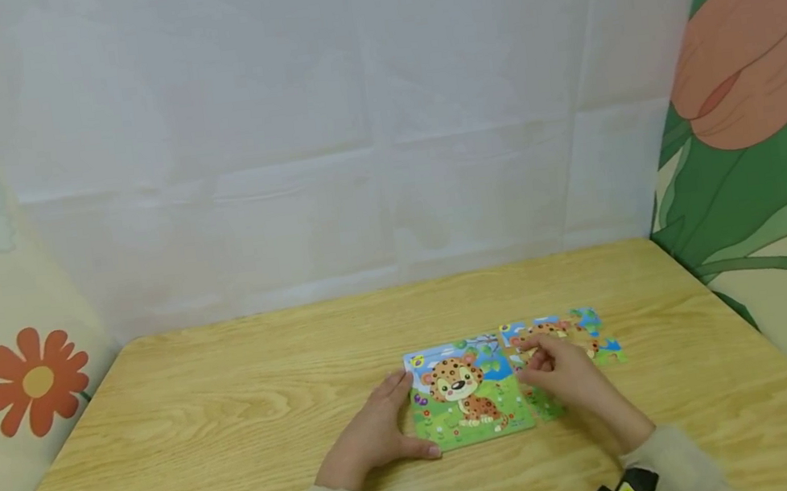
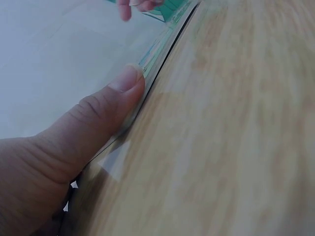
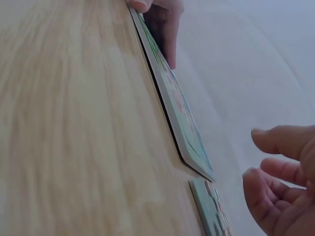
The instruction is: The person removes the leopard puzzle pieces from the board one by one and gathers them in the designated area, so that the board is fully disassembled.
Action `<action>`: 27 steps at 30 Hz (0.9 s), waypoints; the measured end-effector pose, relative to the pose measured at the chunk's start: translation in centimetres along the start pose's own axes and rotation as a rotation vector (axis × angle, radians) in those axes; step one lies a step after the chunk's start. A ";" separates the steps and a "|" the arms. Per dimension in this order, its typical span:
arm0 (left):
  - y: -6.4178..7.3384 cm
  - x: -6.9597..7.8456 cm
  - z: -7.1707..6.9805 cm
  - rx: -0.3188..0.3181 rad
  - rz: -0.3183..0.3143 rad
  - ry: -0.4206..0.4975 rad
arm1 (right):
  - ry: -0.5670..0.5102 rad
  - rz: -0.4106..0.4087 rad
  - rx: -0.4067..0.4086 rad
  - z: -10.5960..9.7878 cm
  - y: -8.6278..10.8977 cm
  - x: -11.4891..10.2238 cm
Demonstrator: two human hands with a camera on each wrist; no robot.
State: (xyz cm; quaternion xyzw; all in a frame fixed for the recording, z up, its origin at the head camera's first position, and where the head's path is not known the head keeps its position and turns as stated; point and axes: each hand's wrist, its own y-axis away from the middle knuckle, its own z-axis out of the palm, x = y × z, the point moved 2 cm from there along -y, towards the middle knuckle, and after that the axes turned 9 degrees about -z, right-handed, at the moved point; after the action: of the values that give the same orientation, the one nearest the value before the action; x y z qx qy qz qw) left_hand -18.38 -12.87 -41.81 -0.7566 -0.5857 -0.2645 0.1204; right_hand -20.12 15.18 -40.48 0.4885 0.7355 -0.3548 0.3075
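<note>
A square leopard picture board (image 1: pixel 465 393) lies flat on the table. My left hand (image 1: pixel 378 433) holds its left side, thumb on the near edge and fingers along the left edge; the left wrist view shows the thumb (image 2: pixel 108 103) against the board's rim. To the right lies a partly joined jigsaw puzzle (image 1: pixel 546 402) with a similar leopard picture, its middle covered by my right hand (image 1: pixel 568 371). That hand hovers over the seam between board and puzzle. In the right wrist view its thumb and fingers stand apart with nothing between them.
Jigsaw pieces (image 1: pixel 609 347) with jagged edges lie at the puzzle's right end. The wood-grain table (image 1: pixel 223 411) extends left and right of the boards. A white cloth (image 1: pixel 280 145) hangs behind it, with flower-patterned panels on both sides.
</note>
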 end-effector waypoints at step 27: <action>-0.1 -0.1 0.0 -0.005 0.000 0.005 | 0.157 -0.270 -0.423 4.9 -1.0 -3.0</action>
State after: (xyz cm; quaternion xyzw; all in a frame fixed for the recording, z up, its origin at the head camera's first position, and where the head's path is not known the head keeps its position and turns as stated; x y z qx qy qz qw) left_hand -18.54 -12.90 -41.84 -0.7563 -0.5848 -0.2676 0.1200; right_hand -19.50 9.38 -40.57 0.3367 0.8735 -0.1921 0.2946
